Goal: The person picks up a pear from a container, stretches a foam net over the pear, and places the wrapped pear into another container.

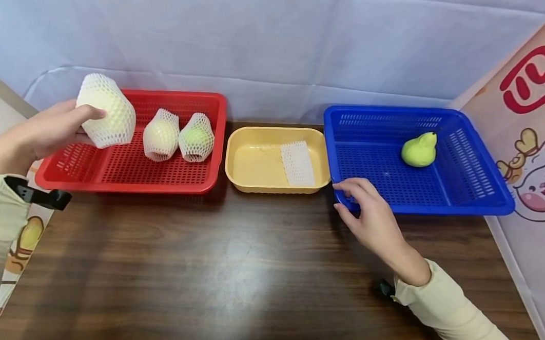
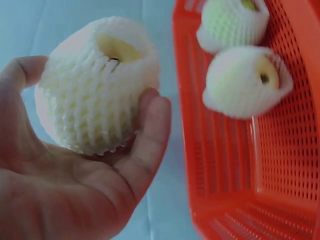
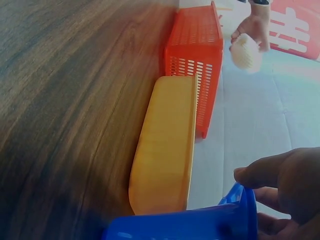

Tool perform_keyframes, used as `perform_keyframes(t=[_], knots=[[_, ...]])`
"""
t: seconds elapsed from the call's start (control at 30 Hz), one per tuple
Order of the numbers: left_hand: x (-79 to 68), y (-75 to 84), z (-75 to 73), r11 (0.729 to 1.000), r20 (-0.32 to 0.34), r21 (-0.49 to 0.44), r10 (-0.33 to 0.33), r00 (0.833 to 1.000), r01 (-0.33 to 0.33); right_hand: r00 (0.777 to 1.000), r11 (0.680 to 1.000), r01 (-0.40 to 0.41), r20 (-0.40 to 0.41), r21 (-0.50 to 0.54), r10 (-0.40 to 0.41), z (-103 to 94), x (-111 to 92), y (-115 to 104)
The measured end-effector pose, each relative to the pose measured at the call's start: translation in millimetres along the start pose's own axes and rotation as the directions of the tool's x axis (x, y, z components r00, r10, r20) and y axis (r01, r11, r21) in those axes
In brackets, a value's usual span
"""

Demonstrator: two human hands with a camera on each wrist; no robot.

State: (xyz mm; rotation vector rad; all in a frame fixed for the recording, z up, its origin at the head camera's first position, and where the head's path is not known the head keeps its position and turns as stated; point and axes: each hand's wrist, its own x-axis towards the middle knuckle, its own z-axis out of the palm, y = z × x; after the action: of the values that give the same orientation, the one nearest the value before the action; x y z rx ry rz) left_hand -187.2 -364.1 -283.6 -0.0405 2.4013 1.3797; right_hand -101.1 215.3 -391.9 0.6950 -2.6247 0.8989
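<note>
My left hand [image 1: 62, 125] holds a pale yellow round fruit [image 2: 95, 95] in a white foam net sleeve, raised over the left end of the red basket [image 1: 160, 185]. In the left wrist view the fruit's stem end shows through the sleeve's opening, with thumb and fingers on opposite sides. Two more sleeved fruits, one pale yellow [image 1: 160, 136] and one green [image 1: 196, 138], stand in that basket. My right hand [image 1: 372, 216] grips the near left corner of the blue basket's rim [image 3: 247, 212], thumb and fingers around it. A bare green pear [image 1: 419, 151] lies in the blue basket.
Between the baskets sits a yellow tray [image 1: 249, 163] holding a flattened white foam net [image 1: 298, 163]. All three containers stand at the back of a dark wooden table [image 1: 230, 270]. Pale cloth [image 1: 260, 46] hangs behind them, and a printed panel [image 1: 541, 153] borders the right side.
</note>
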Motion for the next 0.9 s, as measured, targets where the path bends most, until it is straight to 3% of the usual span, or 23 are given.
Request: perform_keyframes(t=[0.2, 0.47, 0.63, 0.77, 0.9], knots=[[10.0, 2.4, -9.8, 0.983, 0.010, 0.160, -0.097, 0.995, 0.094, 1.000, 1.000, 0.007, -0.003, 0.002, -0.007, -0.6, 1.0, 0.3], [26.4, -5.9, -21.2, 0.976, 0.041, 0.161, -0.152, 0.988, 0.144, 1.000, 1.000, -0.005, 0.013, 0.015, 0.004, 0.9, 1.2, 1.5], [32.3, -10.7, -19.7, 0.961, 0.041, 0.226, -0.176, 0.984, 0.163, 1.000, 1.000, -0.007, 0.017, 0.018, 0.007, 0.5, 1.5, 0.7], [34.6, -10.0, -18.0, 0.921, 0.039, 0.337, -0.223, 0.974, 0.197, 1.000, 1.000, -0.009, 0.014, 0.021, 0.009, -0.3, 1.9, 0.3], [39.2, -8.3, -17.0, 0.853, 0.045, 0.470, -0.279, 0.959, 0.226, 1.000, 1.000, -0.015, 0.008, 0.023, 0.015, -1.6, 2.4, 0.8]])
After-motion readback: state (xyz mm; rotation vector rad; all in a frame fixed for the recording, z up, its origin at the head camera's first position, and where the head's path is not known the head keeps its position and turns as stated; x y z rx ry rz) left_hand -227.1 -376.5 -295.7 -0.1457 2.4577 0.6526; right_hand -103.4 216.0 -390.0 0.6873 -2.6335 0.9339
